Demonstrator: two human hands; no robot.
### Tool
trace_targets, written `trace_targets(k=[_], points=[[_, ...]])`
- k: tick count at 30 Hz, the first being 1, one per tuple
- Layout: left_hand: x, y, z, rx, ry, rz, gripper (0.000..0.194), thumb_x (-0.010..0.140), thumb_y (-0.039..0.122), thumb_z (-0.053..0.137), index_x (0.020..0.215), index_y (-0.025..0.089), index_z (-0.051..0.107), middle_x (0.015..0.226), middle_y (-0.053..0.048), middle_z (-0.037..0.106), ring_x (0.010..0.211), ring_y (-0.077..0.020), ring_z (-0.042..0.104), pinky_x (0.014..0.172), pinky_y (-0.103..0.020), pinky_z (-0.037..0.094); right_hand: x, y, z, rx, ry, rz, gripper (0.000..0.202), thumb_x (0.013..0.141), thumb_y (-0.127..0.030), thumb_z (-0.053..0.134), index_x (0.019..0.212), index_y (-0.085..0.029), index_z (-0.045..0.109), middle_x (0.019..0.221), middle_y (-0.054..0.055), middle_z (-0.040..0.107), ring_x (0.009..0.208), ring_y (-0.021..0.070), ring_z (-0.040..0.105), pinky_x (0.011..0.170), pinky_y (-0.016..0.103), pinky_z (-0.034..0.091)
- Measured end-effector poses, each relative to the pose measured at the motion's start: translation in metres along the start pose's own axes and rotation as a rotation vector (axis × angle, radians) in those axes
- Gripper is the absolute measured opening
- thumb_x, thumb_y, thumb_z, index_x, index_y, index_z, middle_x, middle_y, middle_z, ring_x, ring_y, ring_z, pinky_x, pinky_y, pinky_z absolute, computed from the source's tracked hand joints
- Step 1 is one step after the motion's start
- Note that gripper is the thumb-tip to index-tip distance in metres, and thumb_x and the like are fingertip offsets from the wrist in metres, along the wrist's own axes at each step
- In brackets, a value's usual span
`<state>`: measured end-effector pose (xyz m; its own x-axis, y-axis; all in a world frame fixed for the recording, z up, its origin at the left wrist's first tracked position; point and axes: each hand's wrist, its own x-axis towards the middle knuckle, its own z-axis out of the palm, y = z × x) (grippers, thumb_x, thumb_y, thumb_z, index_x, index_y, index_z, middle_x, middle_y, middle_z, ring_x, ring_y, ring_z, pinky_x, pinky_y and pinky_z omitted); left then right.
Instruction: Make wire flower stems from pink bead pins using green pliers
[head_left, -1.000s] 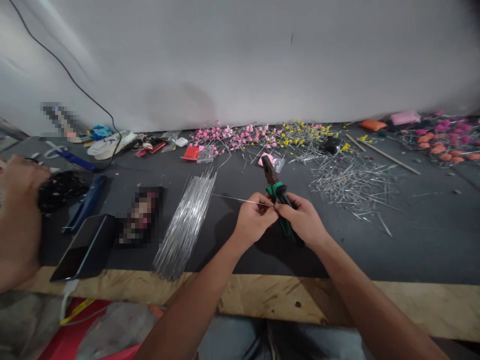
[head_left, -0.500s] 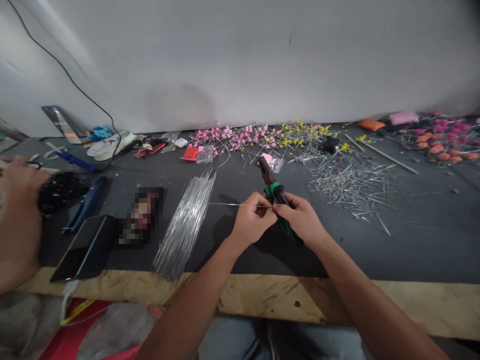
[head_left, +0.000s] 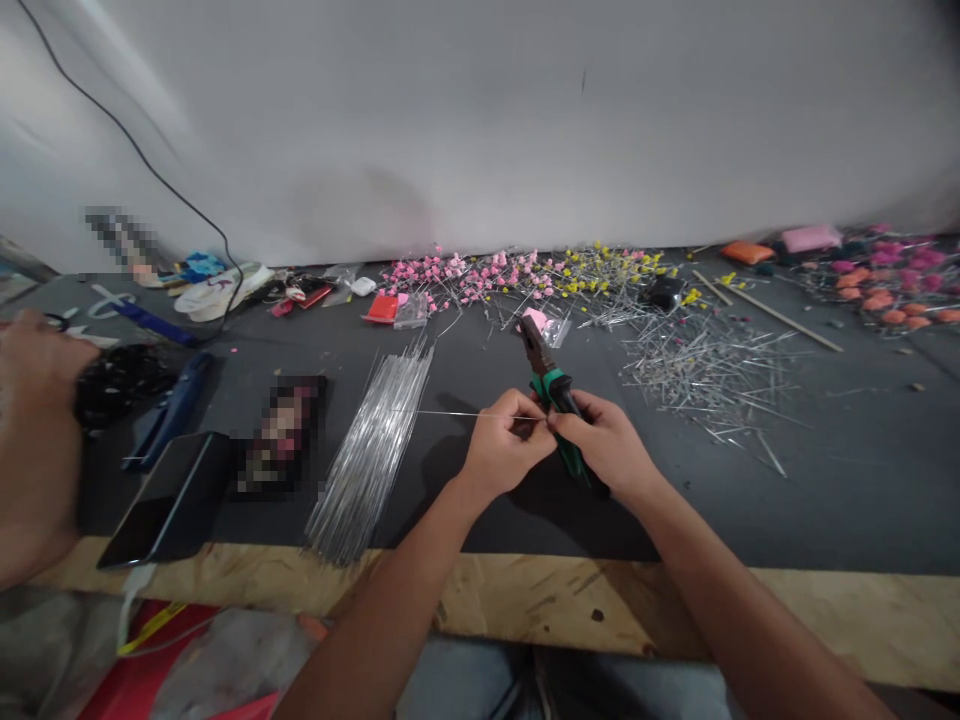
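A thin straight wire (head_left: 450, 413) runs sideways from over the wire bundle into the fingers of my left hand (head_left: 504, 440), which pinches it near its right end. My right hand (head_left: 611, 440) is wrapped round the green and black handles of pliers (head_left: 551, 375), whose dark jaws point up and away from me. The thumb and fingertips of both hands meet at the wire's end, so that end is hidden. To the left of my hands lies a bundle of straight silver wires (head_left: 367, 450). A loose heap of short wires (head_left: 705, 370) lies to the right.
Wires with pink tips (head_left: 472, 275) and yellow tips (head_left: 615, 268) line the wall, with orange and magenta ones (head_left: 874, 290) far right. A phone (head_left: 165, 500), a blurred dark object (head_left: 281, 435) and a blue tool (head_left: 169, 410) lie left. Another person's hand (head_left: 37, 380) is at far left.
The wire shows slightly longer on the left, now reaching over the bundle. Both hands have barely moved, still together at the wire's end, with the pliers still in my right hand.
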<state>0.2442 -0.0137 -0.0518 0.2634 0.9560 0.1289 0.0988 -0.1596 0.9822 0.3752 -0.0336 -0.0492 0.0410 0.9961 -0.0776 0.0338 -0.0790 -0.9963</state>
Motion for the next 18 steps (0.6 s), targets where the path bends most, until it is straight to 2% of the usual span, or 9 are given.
trace_targets(k=[11, 18], points=[[0.0010, 0.0031, 0.0035, -0.201, -0.028, -0.207, 0.014, 0.060, 0.017, 0.057, 0.062, 0.018, 0.043, 0.048, 0.007, 0.049, 0.040, -0.0054, 0.046, 0.039, -0.017, 0.035, -0.0067, -0.0057, 0.0013, -0.104, 0.033, -0.066, 0.007, 0.071, -0.025, 0.053, 0.069, -0.019, 0.056, 0.063, -0.002, 0.055, 0.068, 0.0154, 0.051, 0.061, 0.024, 0.037], [0.0018, -0.0012, 0.0094, -0.460, -0.027, -0.336, 0.012, 0.058, 0.013, 0.052, 0.062, 0.018, 0.042, 0.043, 0.007, 0.050, 0.034, -0.0067, 0.045, 0.032, -0.017, 0.037, -0.0095, -0.0092, 0.0036, -0.074, 0.001, -0.050, 0.005, 0.071, -0.022, 0.051, 0.067, -0.021, 0.054, 0.054, -0.003, 0.057, 0.053, 0.0146, 0.056, 0.056, 0.026, 0.041]])
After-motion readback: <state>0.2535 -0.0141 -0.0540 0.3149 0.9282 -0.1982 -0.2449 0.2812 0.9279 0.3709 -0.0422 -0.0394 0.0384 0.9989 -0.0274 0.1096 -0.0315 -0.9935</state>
